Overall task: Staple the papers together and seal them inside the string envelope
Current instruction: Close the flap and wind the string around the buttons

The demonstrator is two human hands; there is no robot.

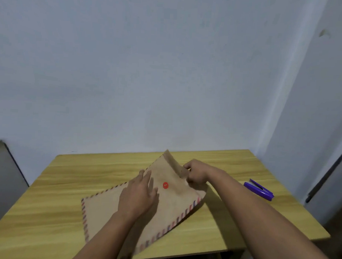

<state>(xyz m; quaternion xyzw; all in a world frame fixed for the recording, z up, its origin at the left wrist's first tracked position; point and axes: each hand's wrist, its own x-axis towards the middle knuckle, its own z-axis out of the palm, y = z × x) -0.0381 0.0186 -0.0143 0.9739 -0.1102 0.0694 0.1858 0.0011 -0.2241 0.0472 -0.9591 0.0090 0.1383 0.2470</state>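
Table: I see a wooden table (66, 183) with a yellowish grain running side to side; it fills the lower half of my view, from about 8 o'clock round to 4 o'clock.
Wall: a plain pale blue-grey wall (149, 69) stands behind the table and takes up the whole upper part, 9 through 3 o'clock.
Side wall: a second pale wall (313, 116) meets it at a corner near 2 o'clock.
Grey unit: at 9 o'clock I make out a grey box-like piece of furniture (1, 180) just beside the table's left edge; I cannot tell what it is.
Dark strip: at 3 o'clock a dark slanted bar (329, 171) leans along the right edge, its nature unclear.
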